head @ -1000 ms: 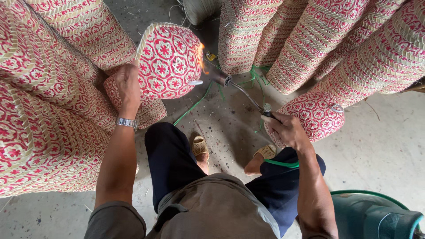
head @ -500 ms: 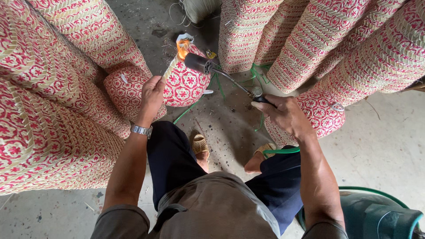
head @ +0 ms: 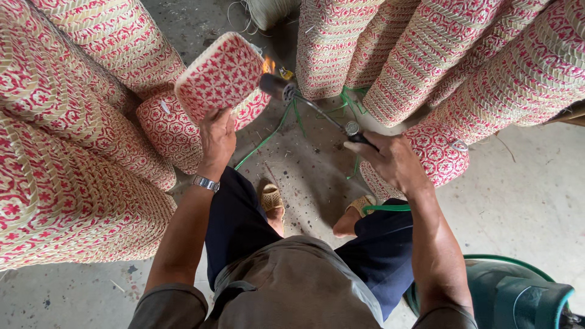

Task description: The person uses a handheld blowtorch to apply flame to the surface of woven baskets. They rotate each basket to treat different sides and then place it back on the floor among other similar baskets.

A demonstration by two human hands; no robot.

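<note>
Stacks of red-and-cream woven baskets (head: 67, 158) fill the left and upper right of the frame, most cut off by the edges. Concrete floor (head: 524, 183) runs between them. A green container (head: 518, 292) sits lower right — partly out of frame, kind unclear.

Upper centre: a red-patterned woven lid (head: 219, 76), tilted, held up by the left hand (head: 216, 137), fingers clenched on its lower edge; fingertips hidden behind the weave. The right hand (head: 390, 159), centre right, grips the handle of a gas torch (head: 308, 103); the handle is mostly covered by the fingers. The torch head is just beside the lid's right edge — a small flame (head: 268, 64) shows there. A green hose (head: 262, 143) trails over the floor, its end hidden.
</note>
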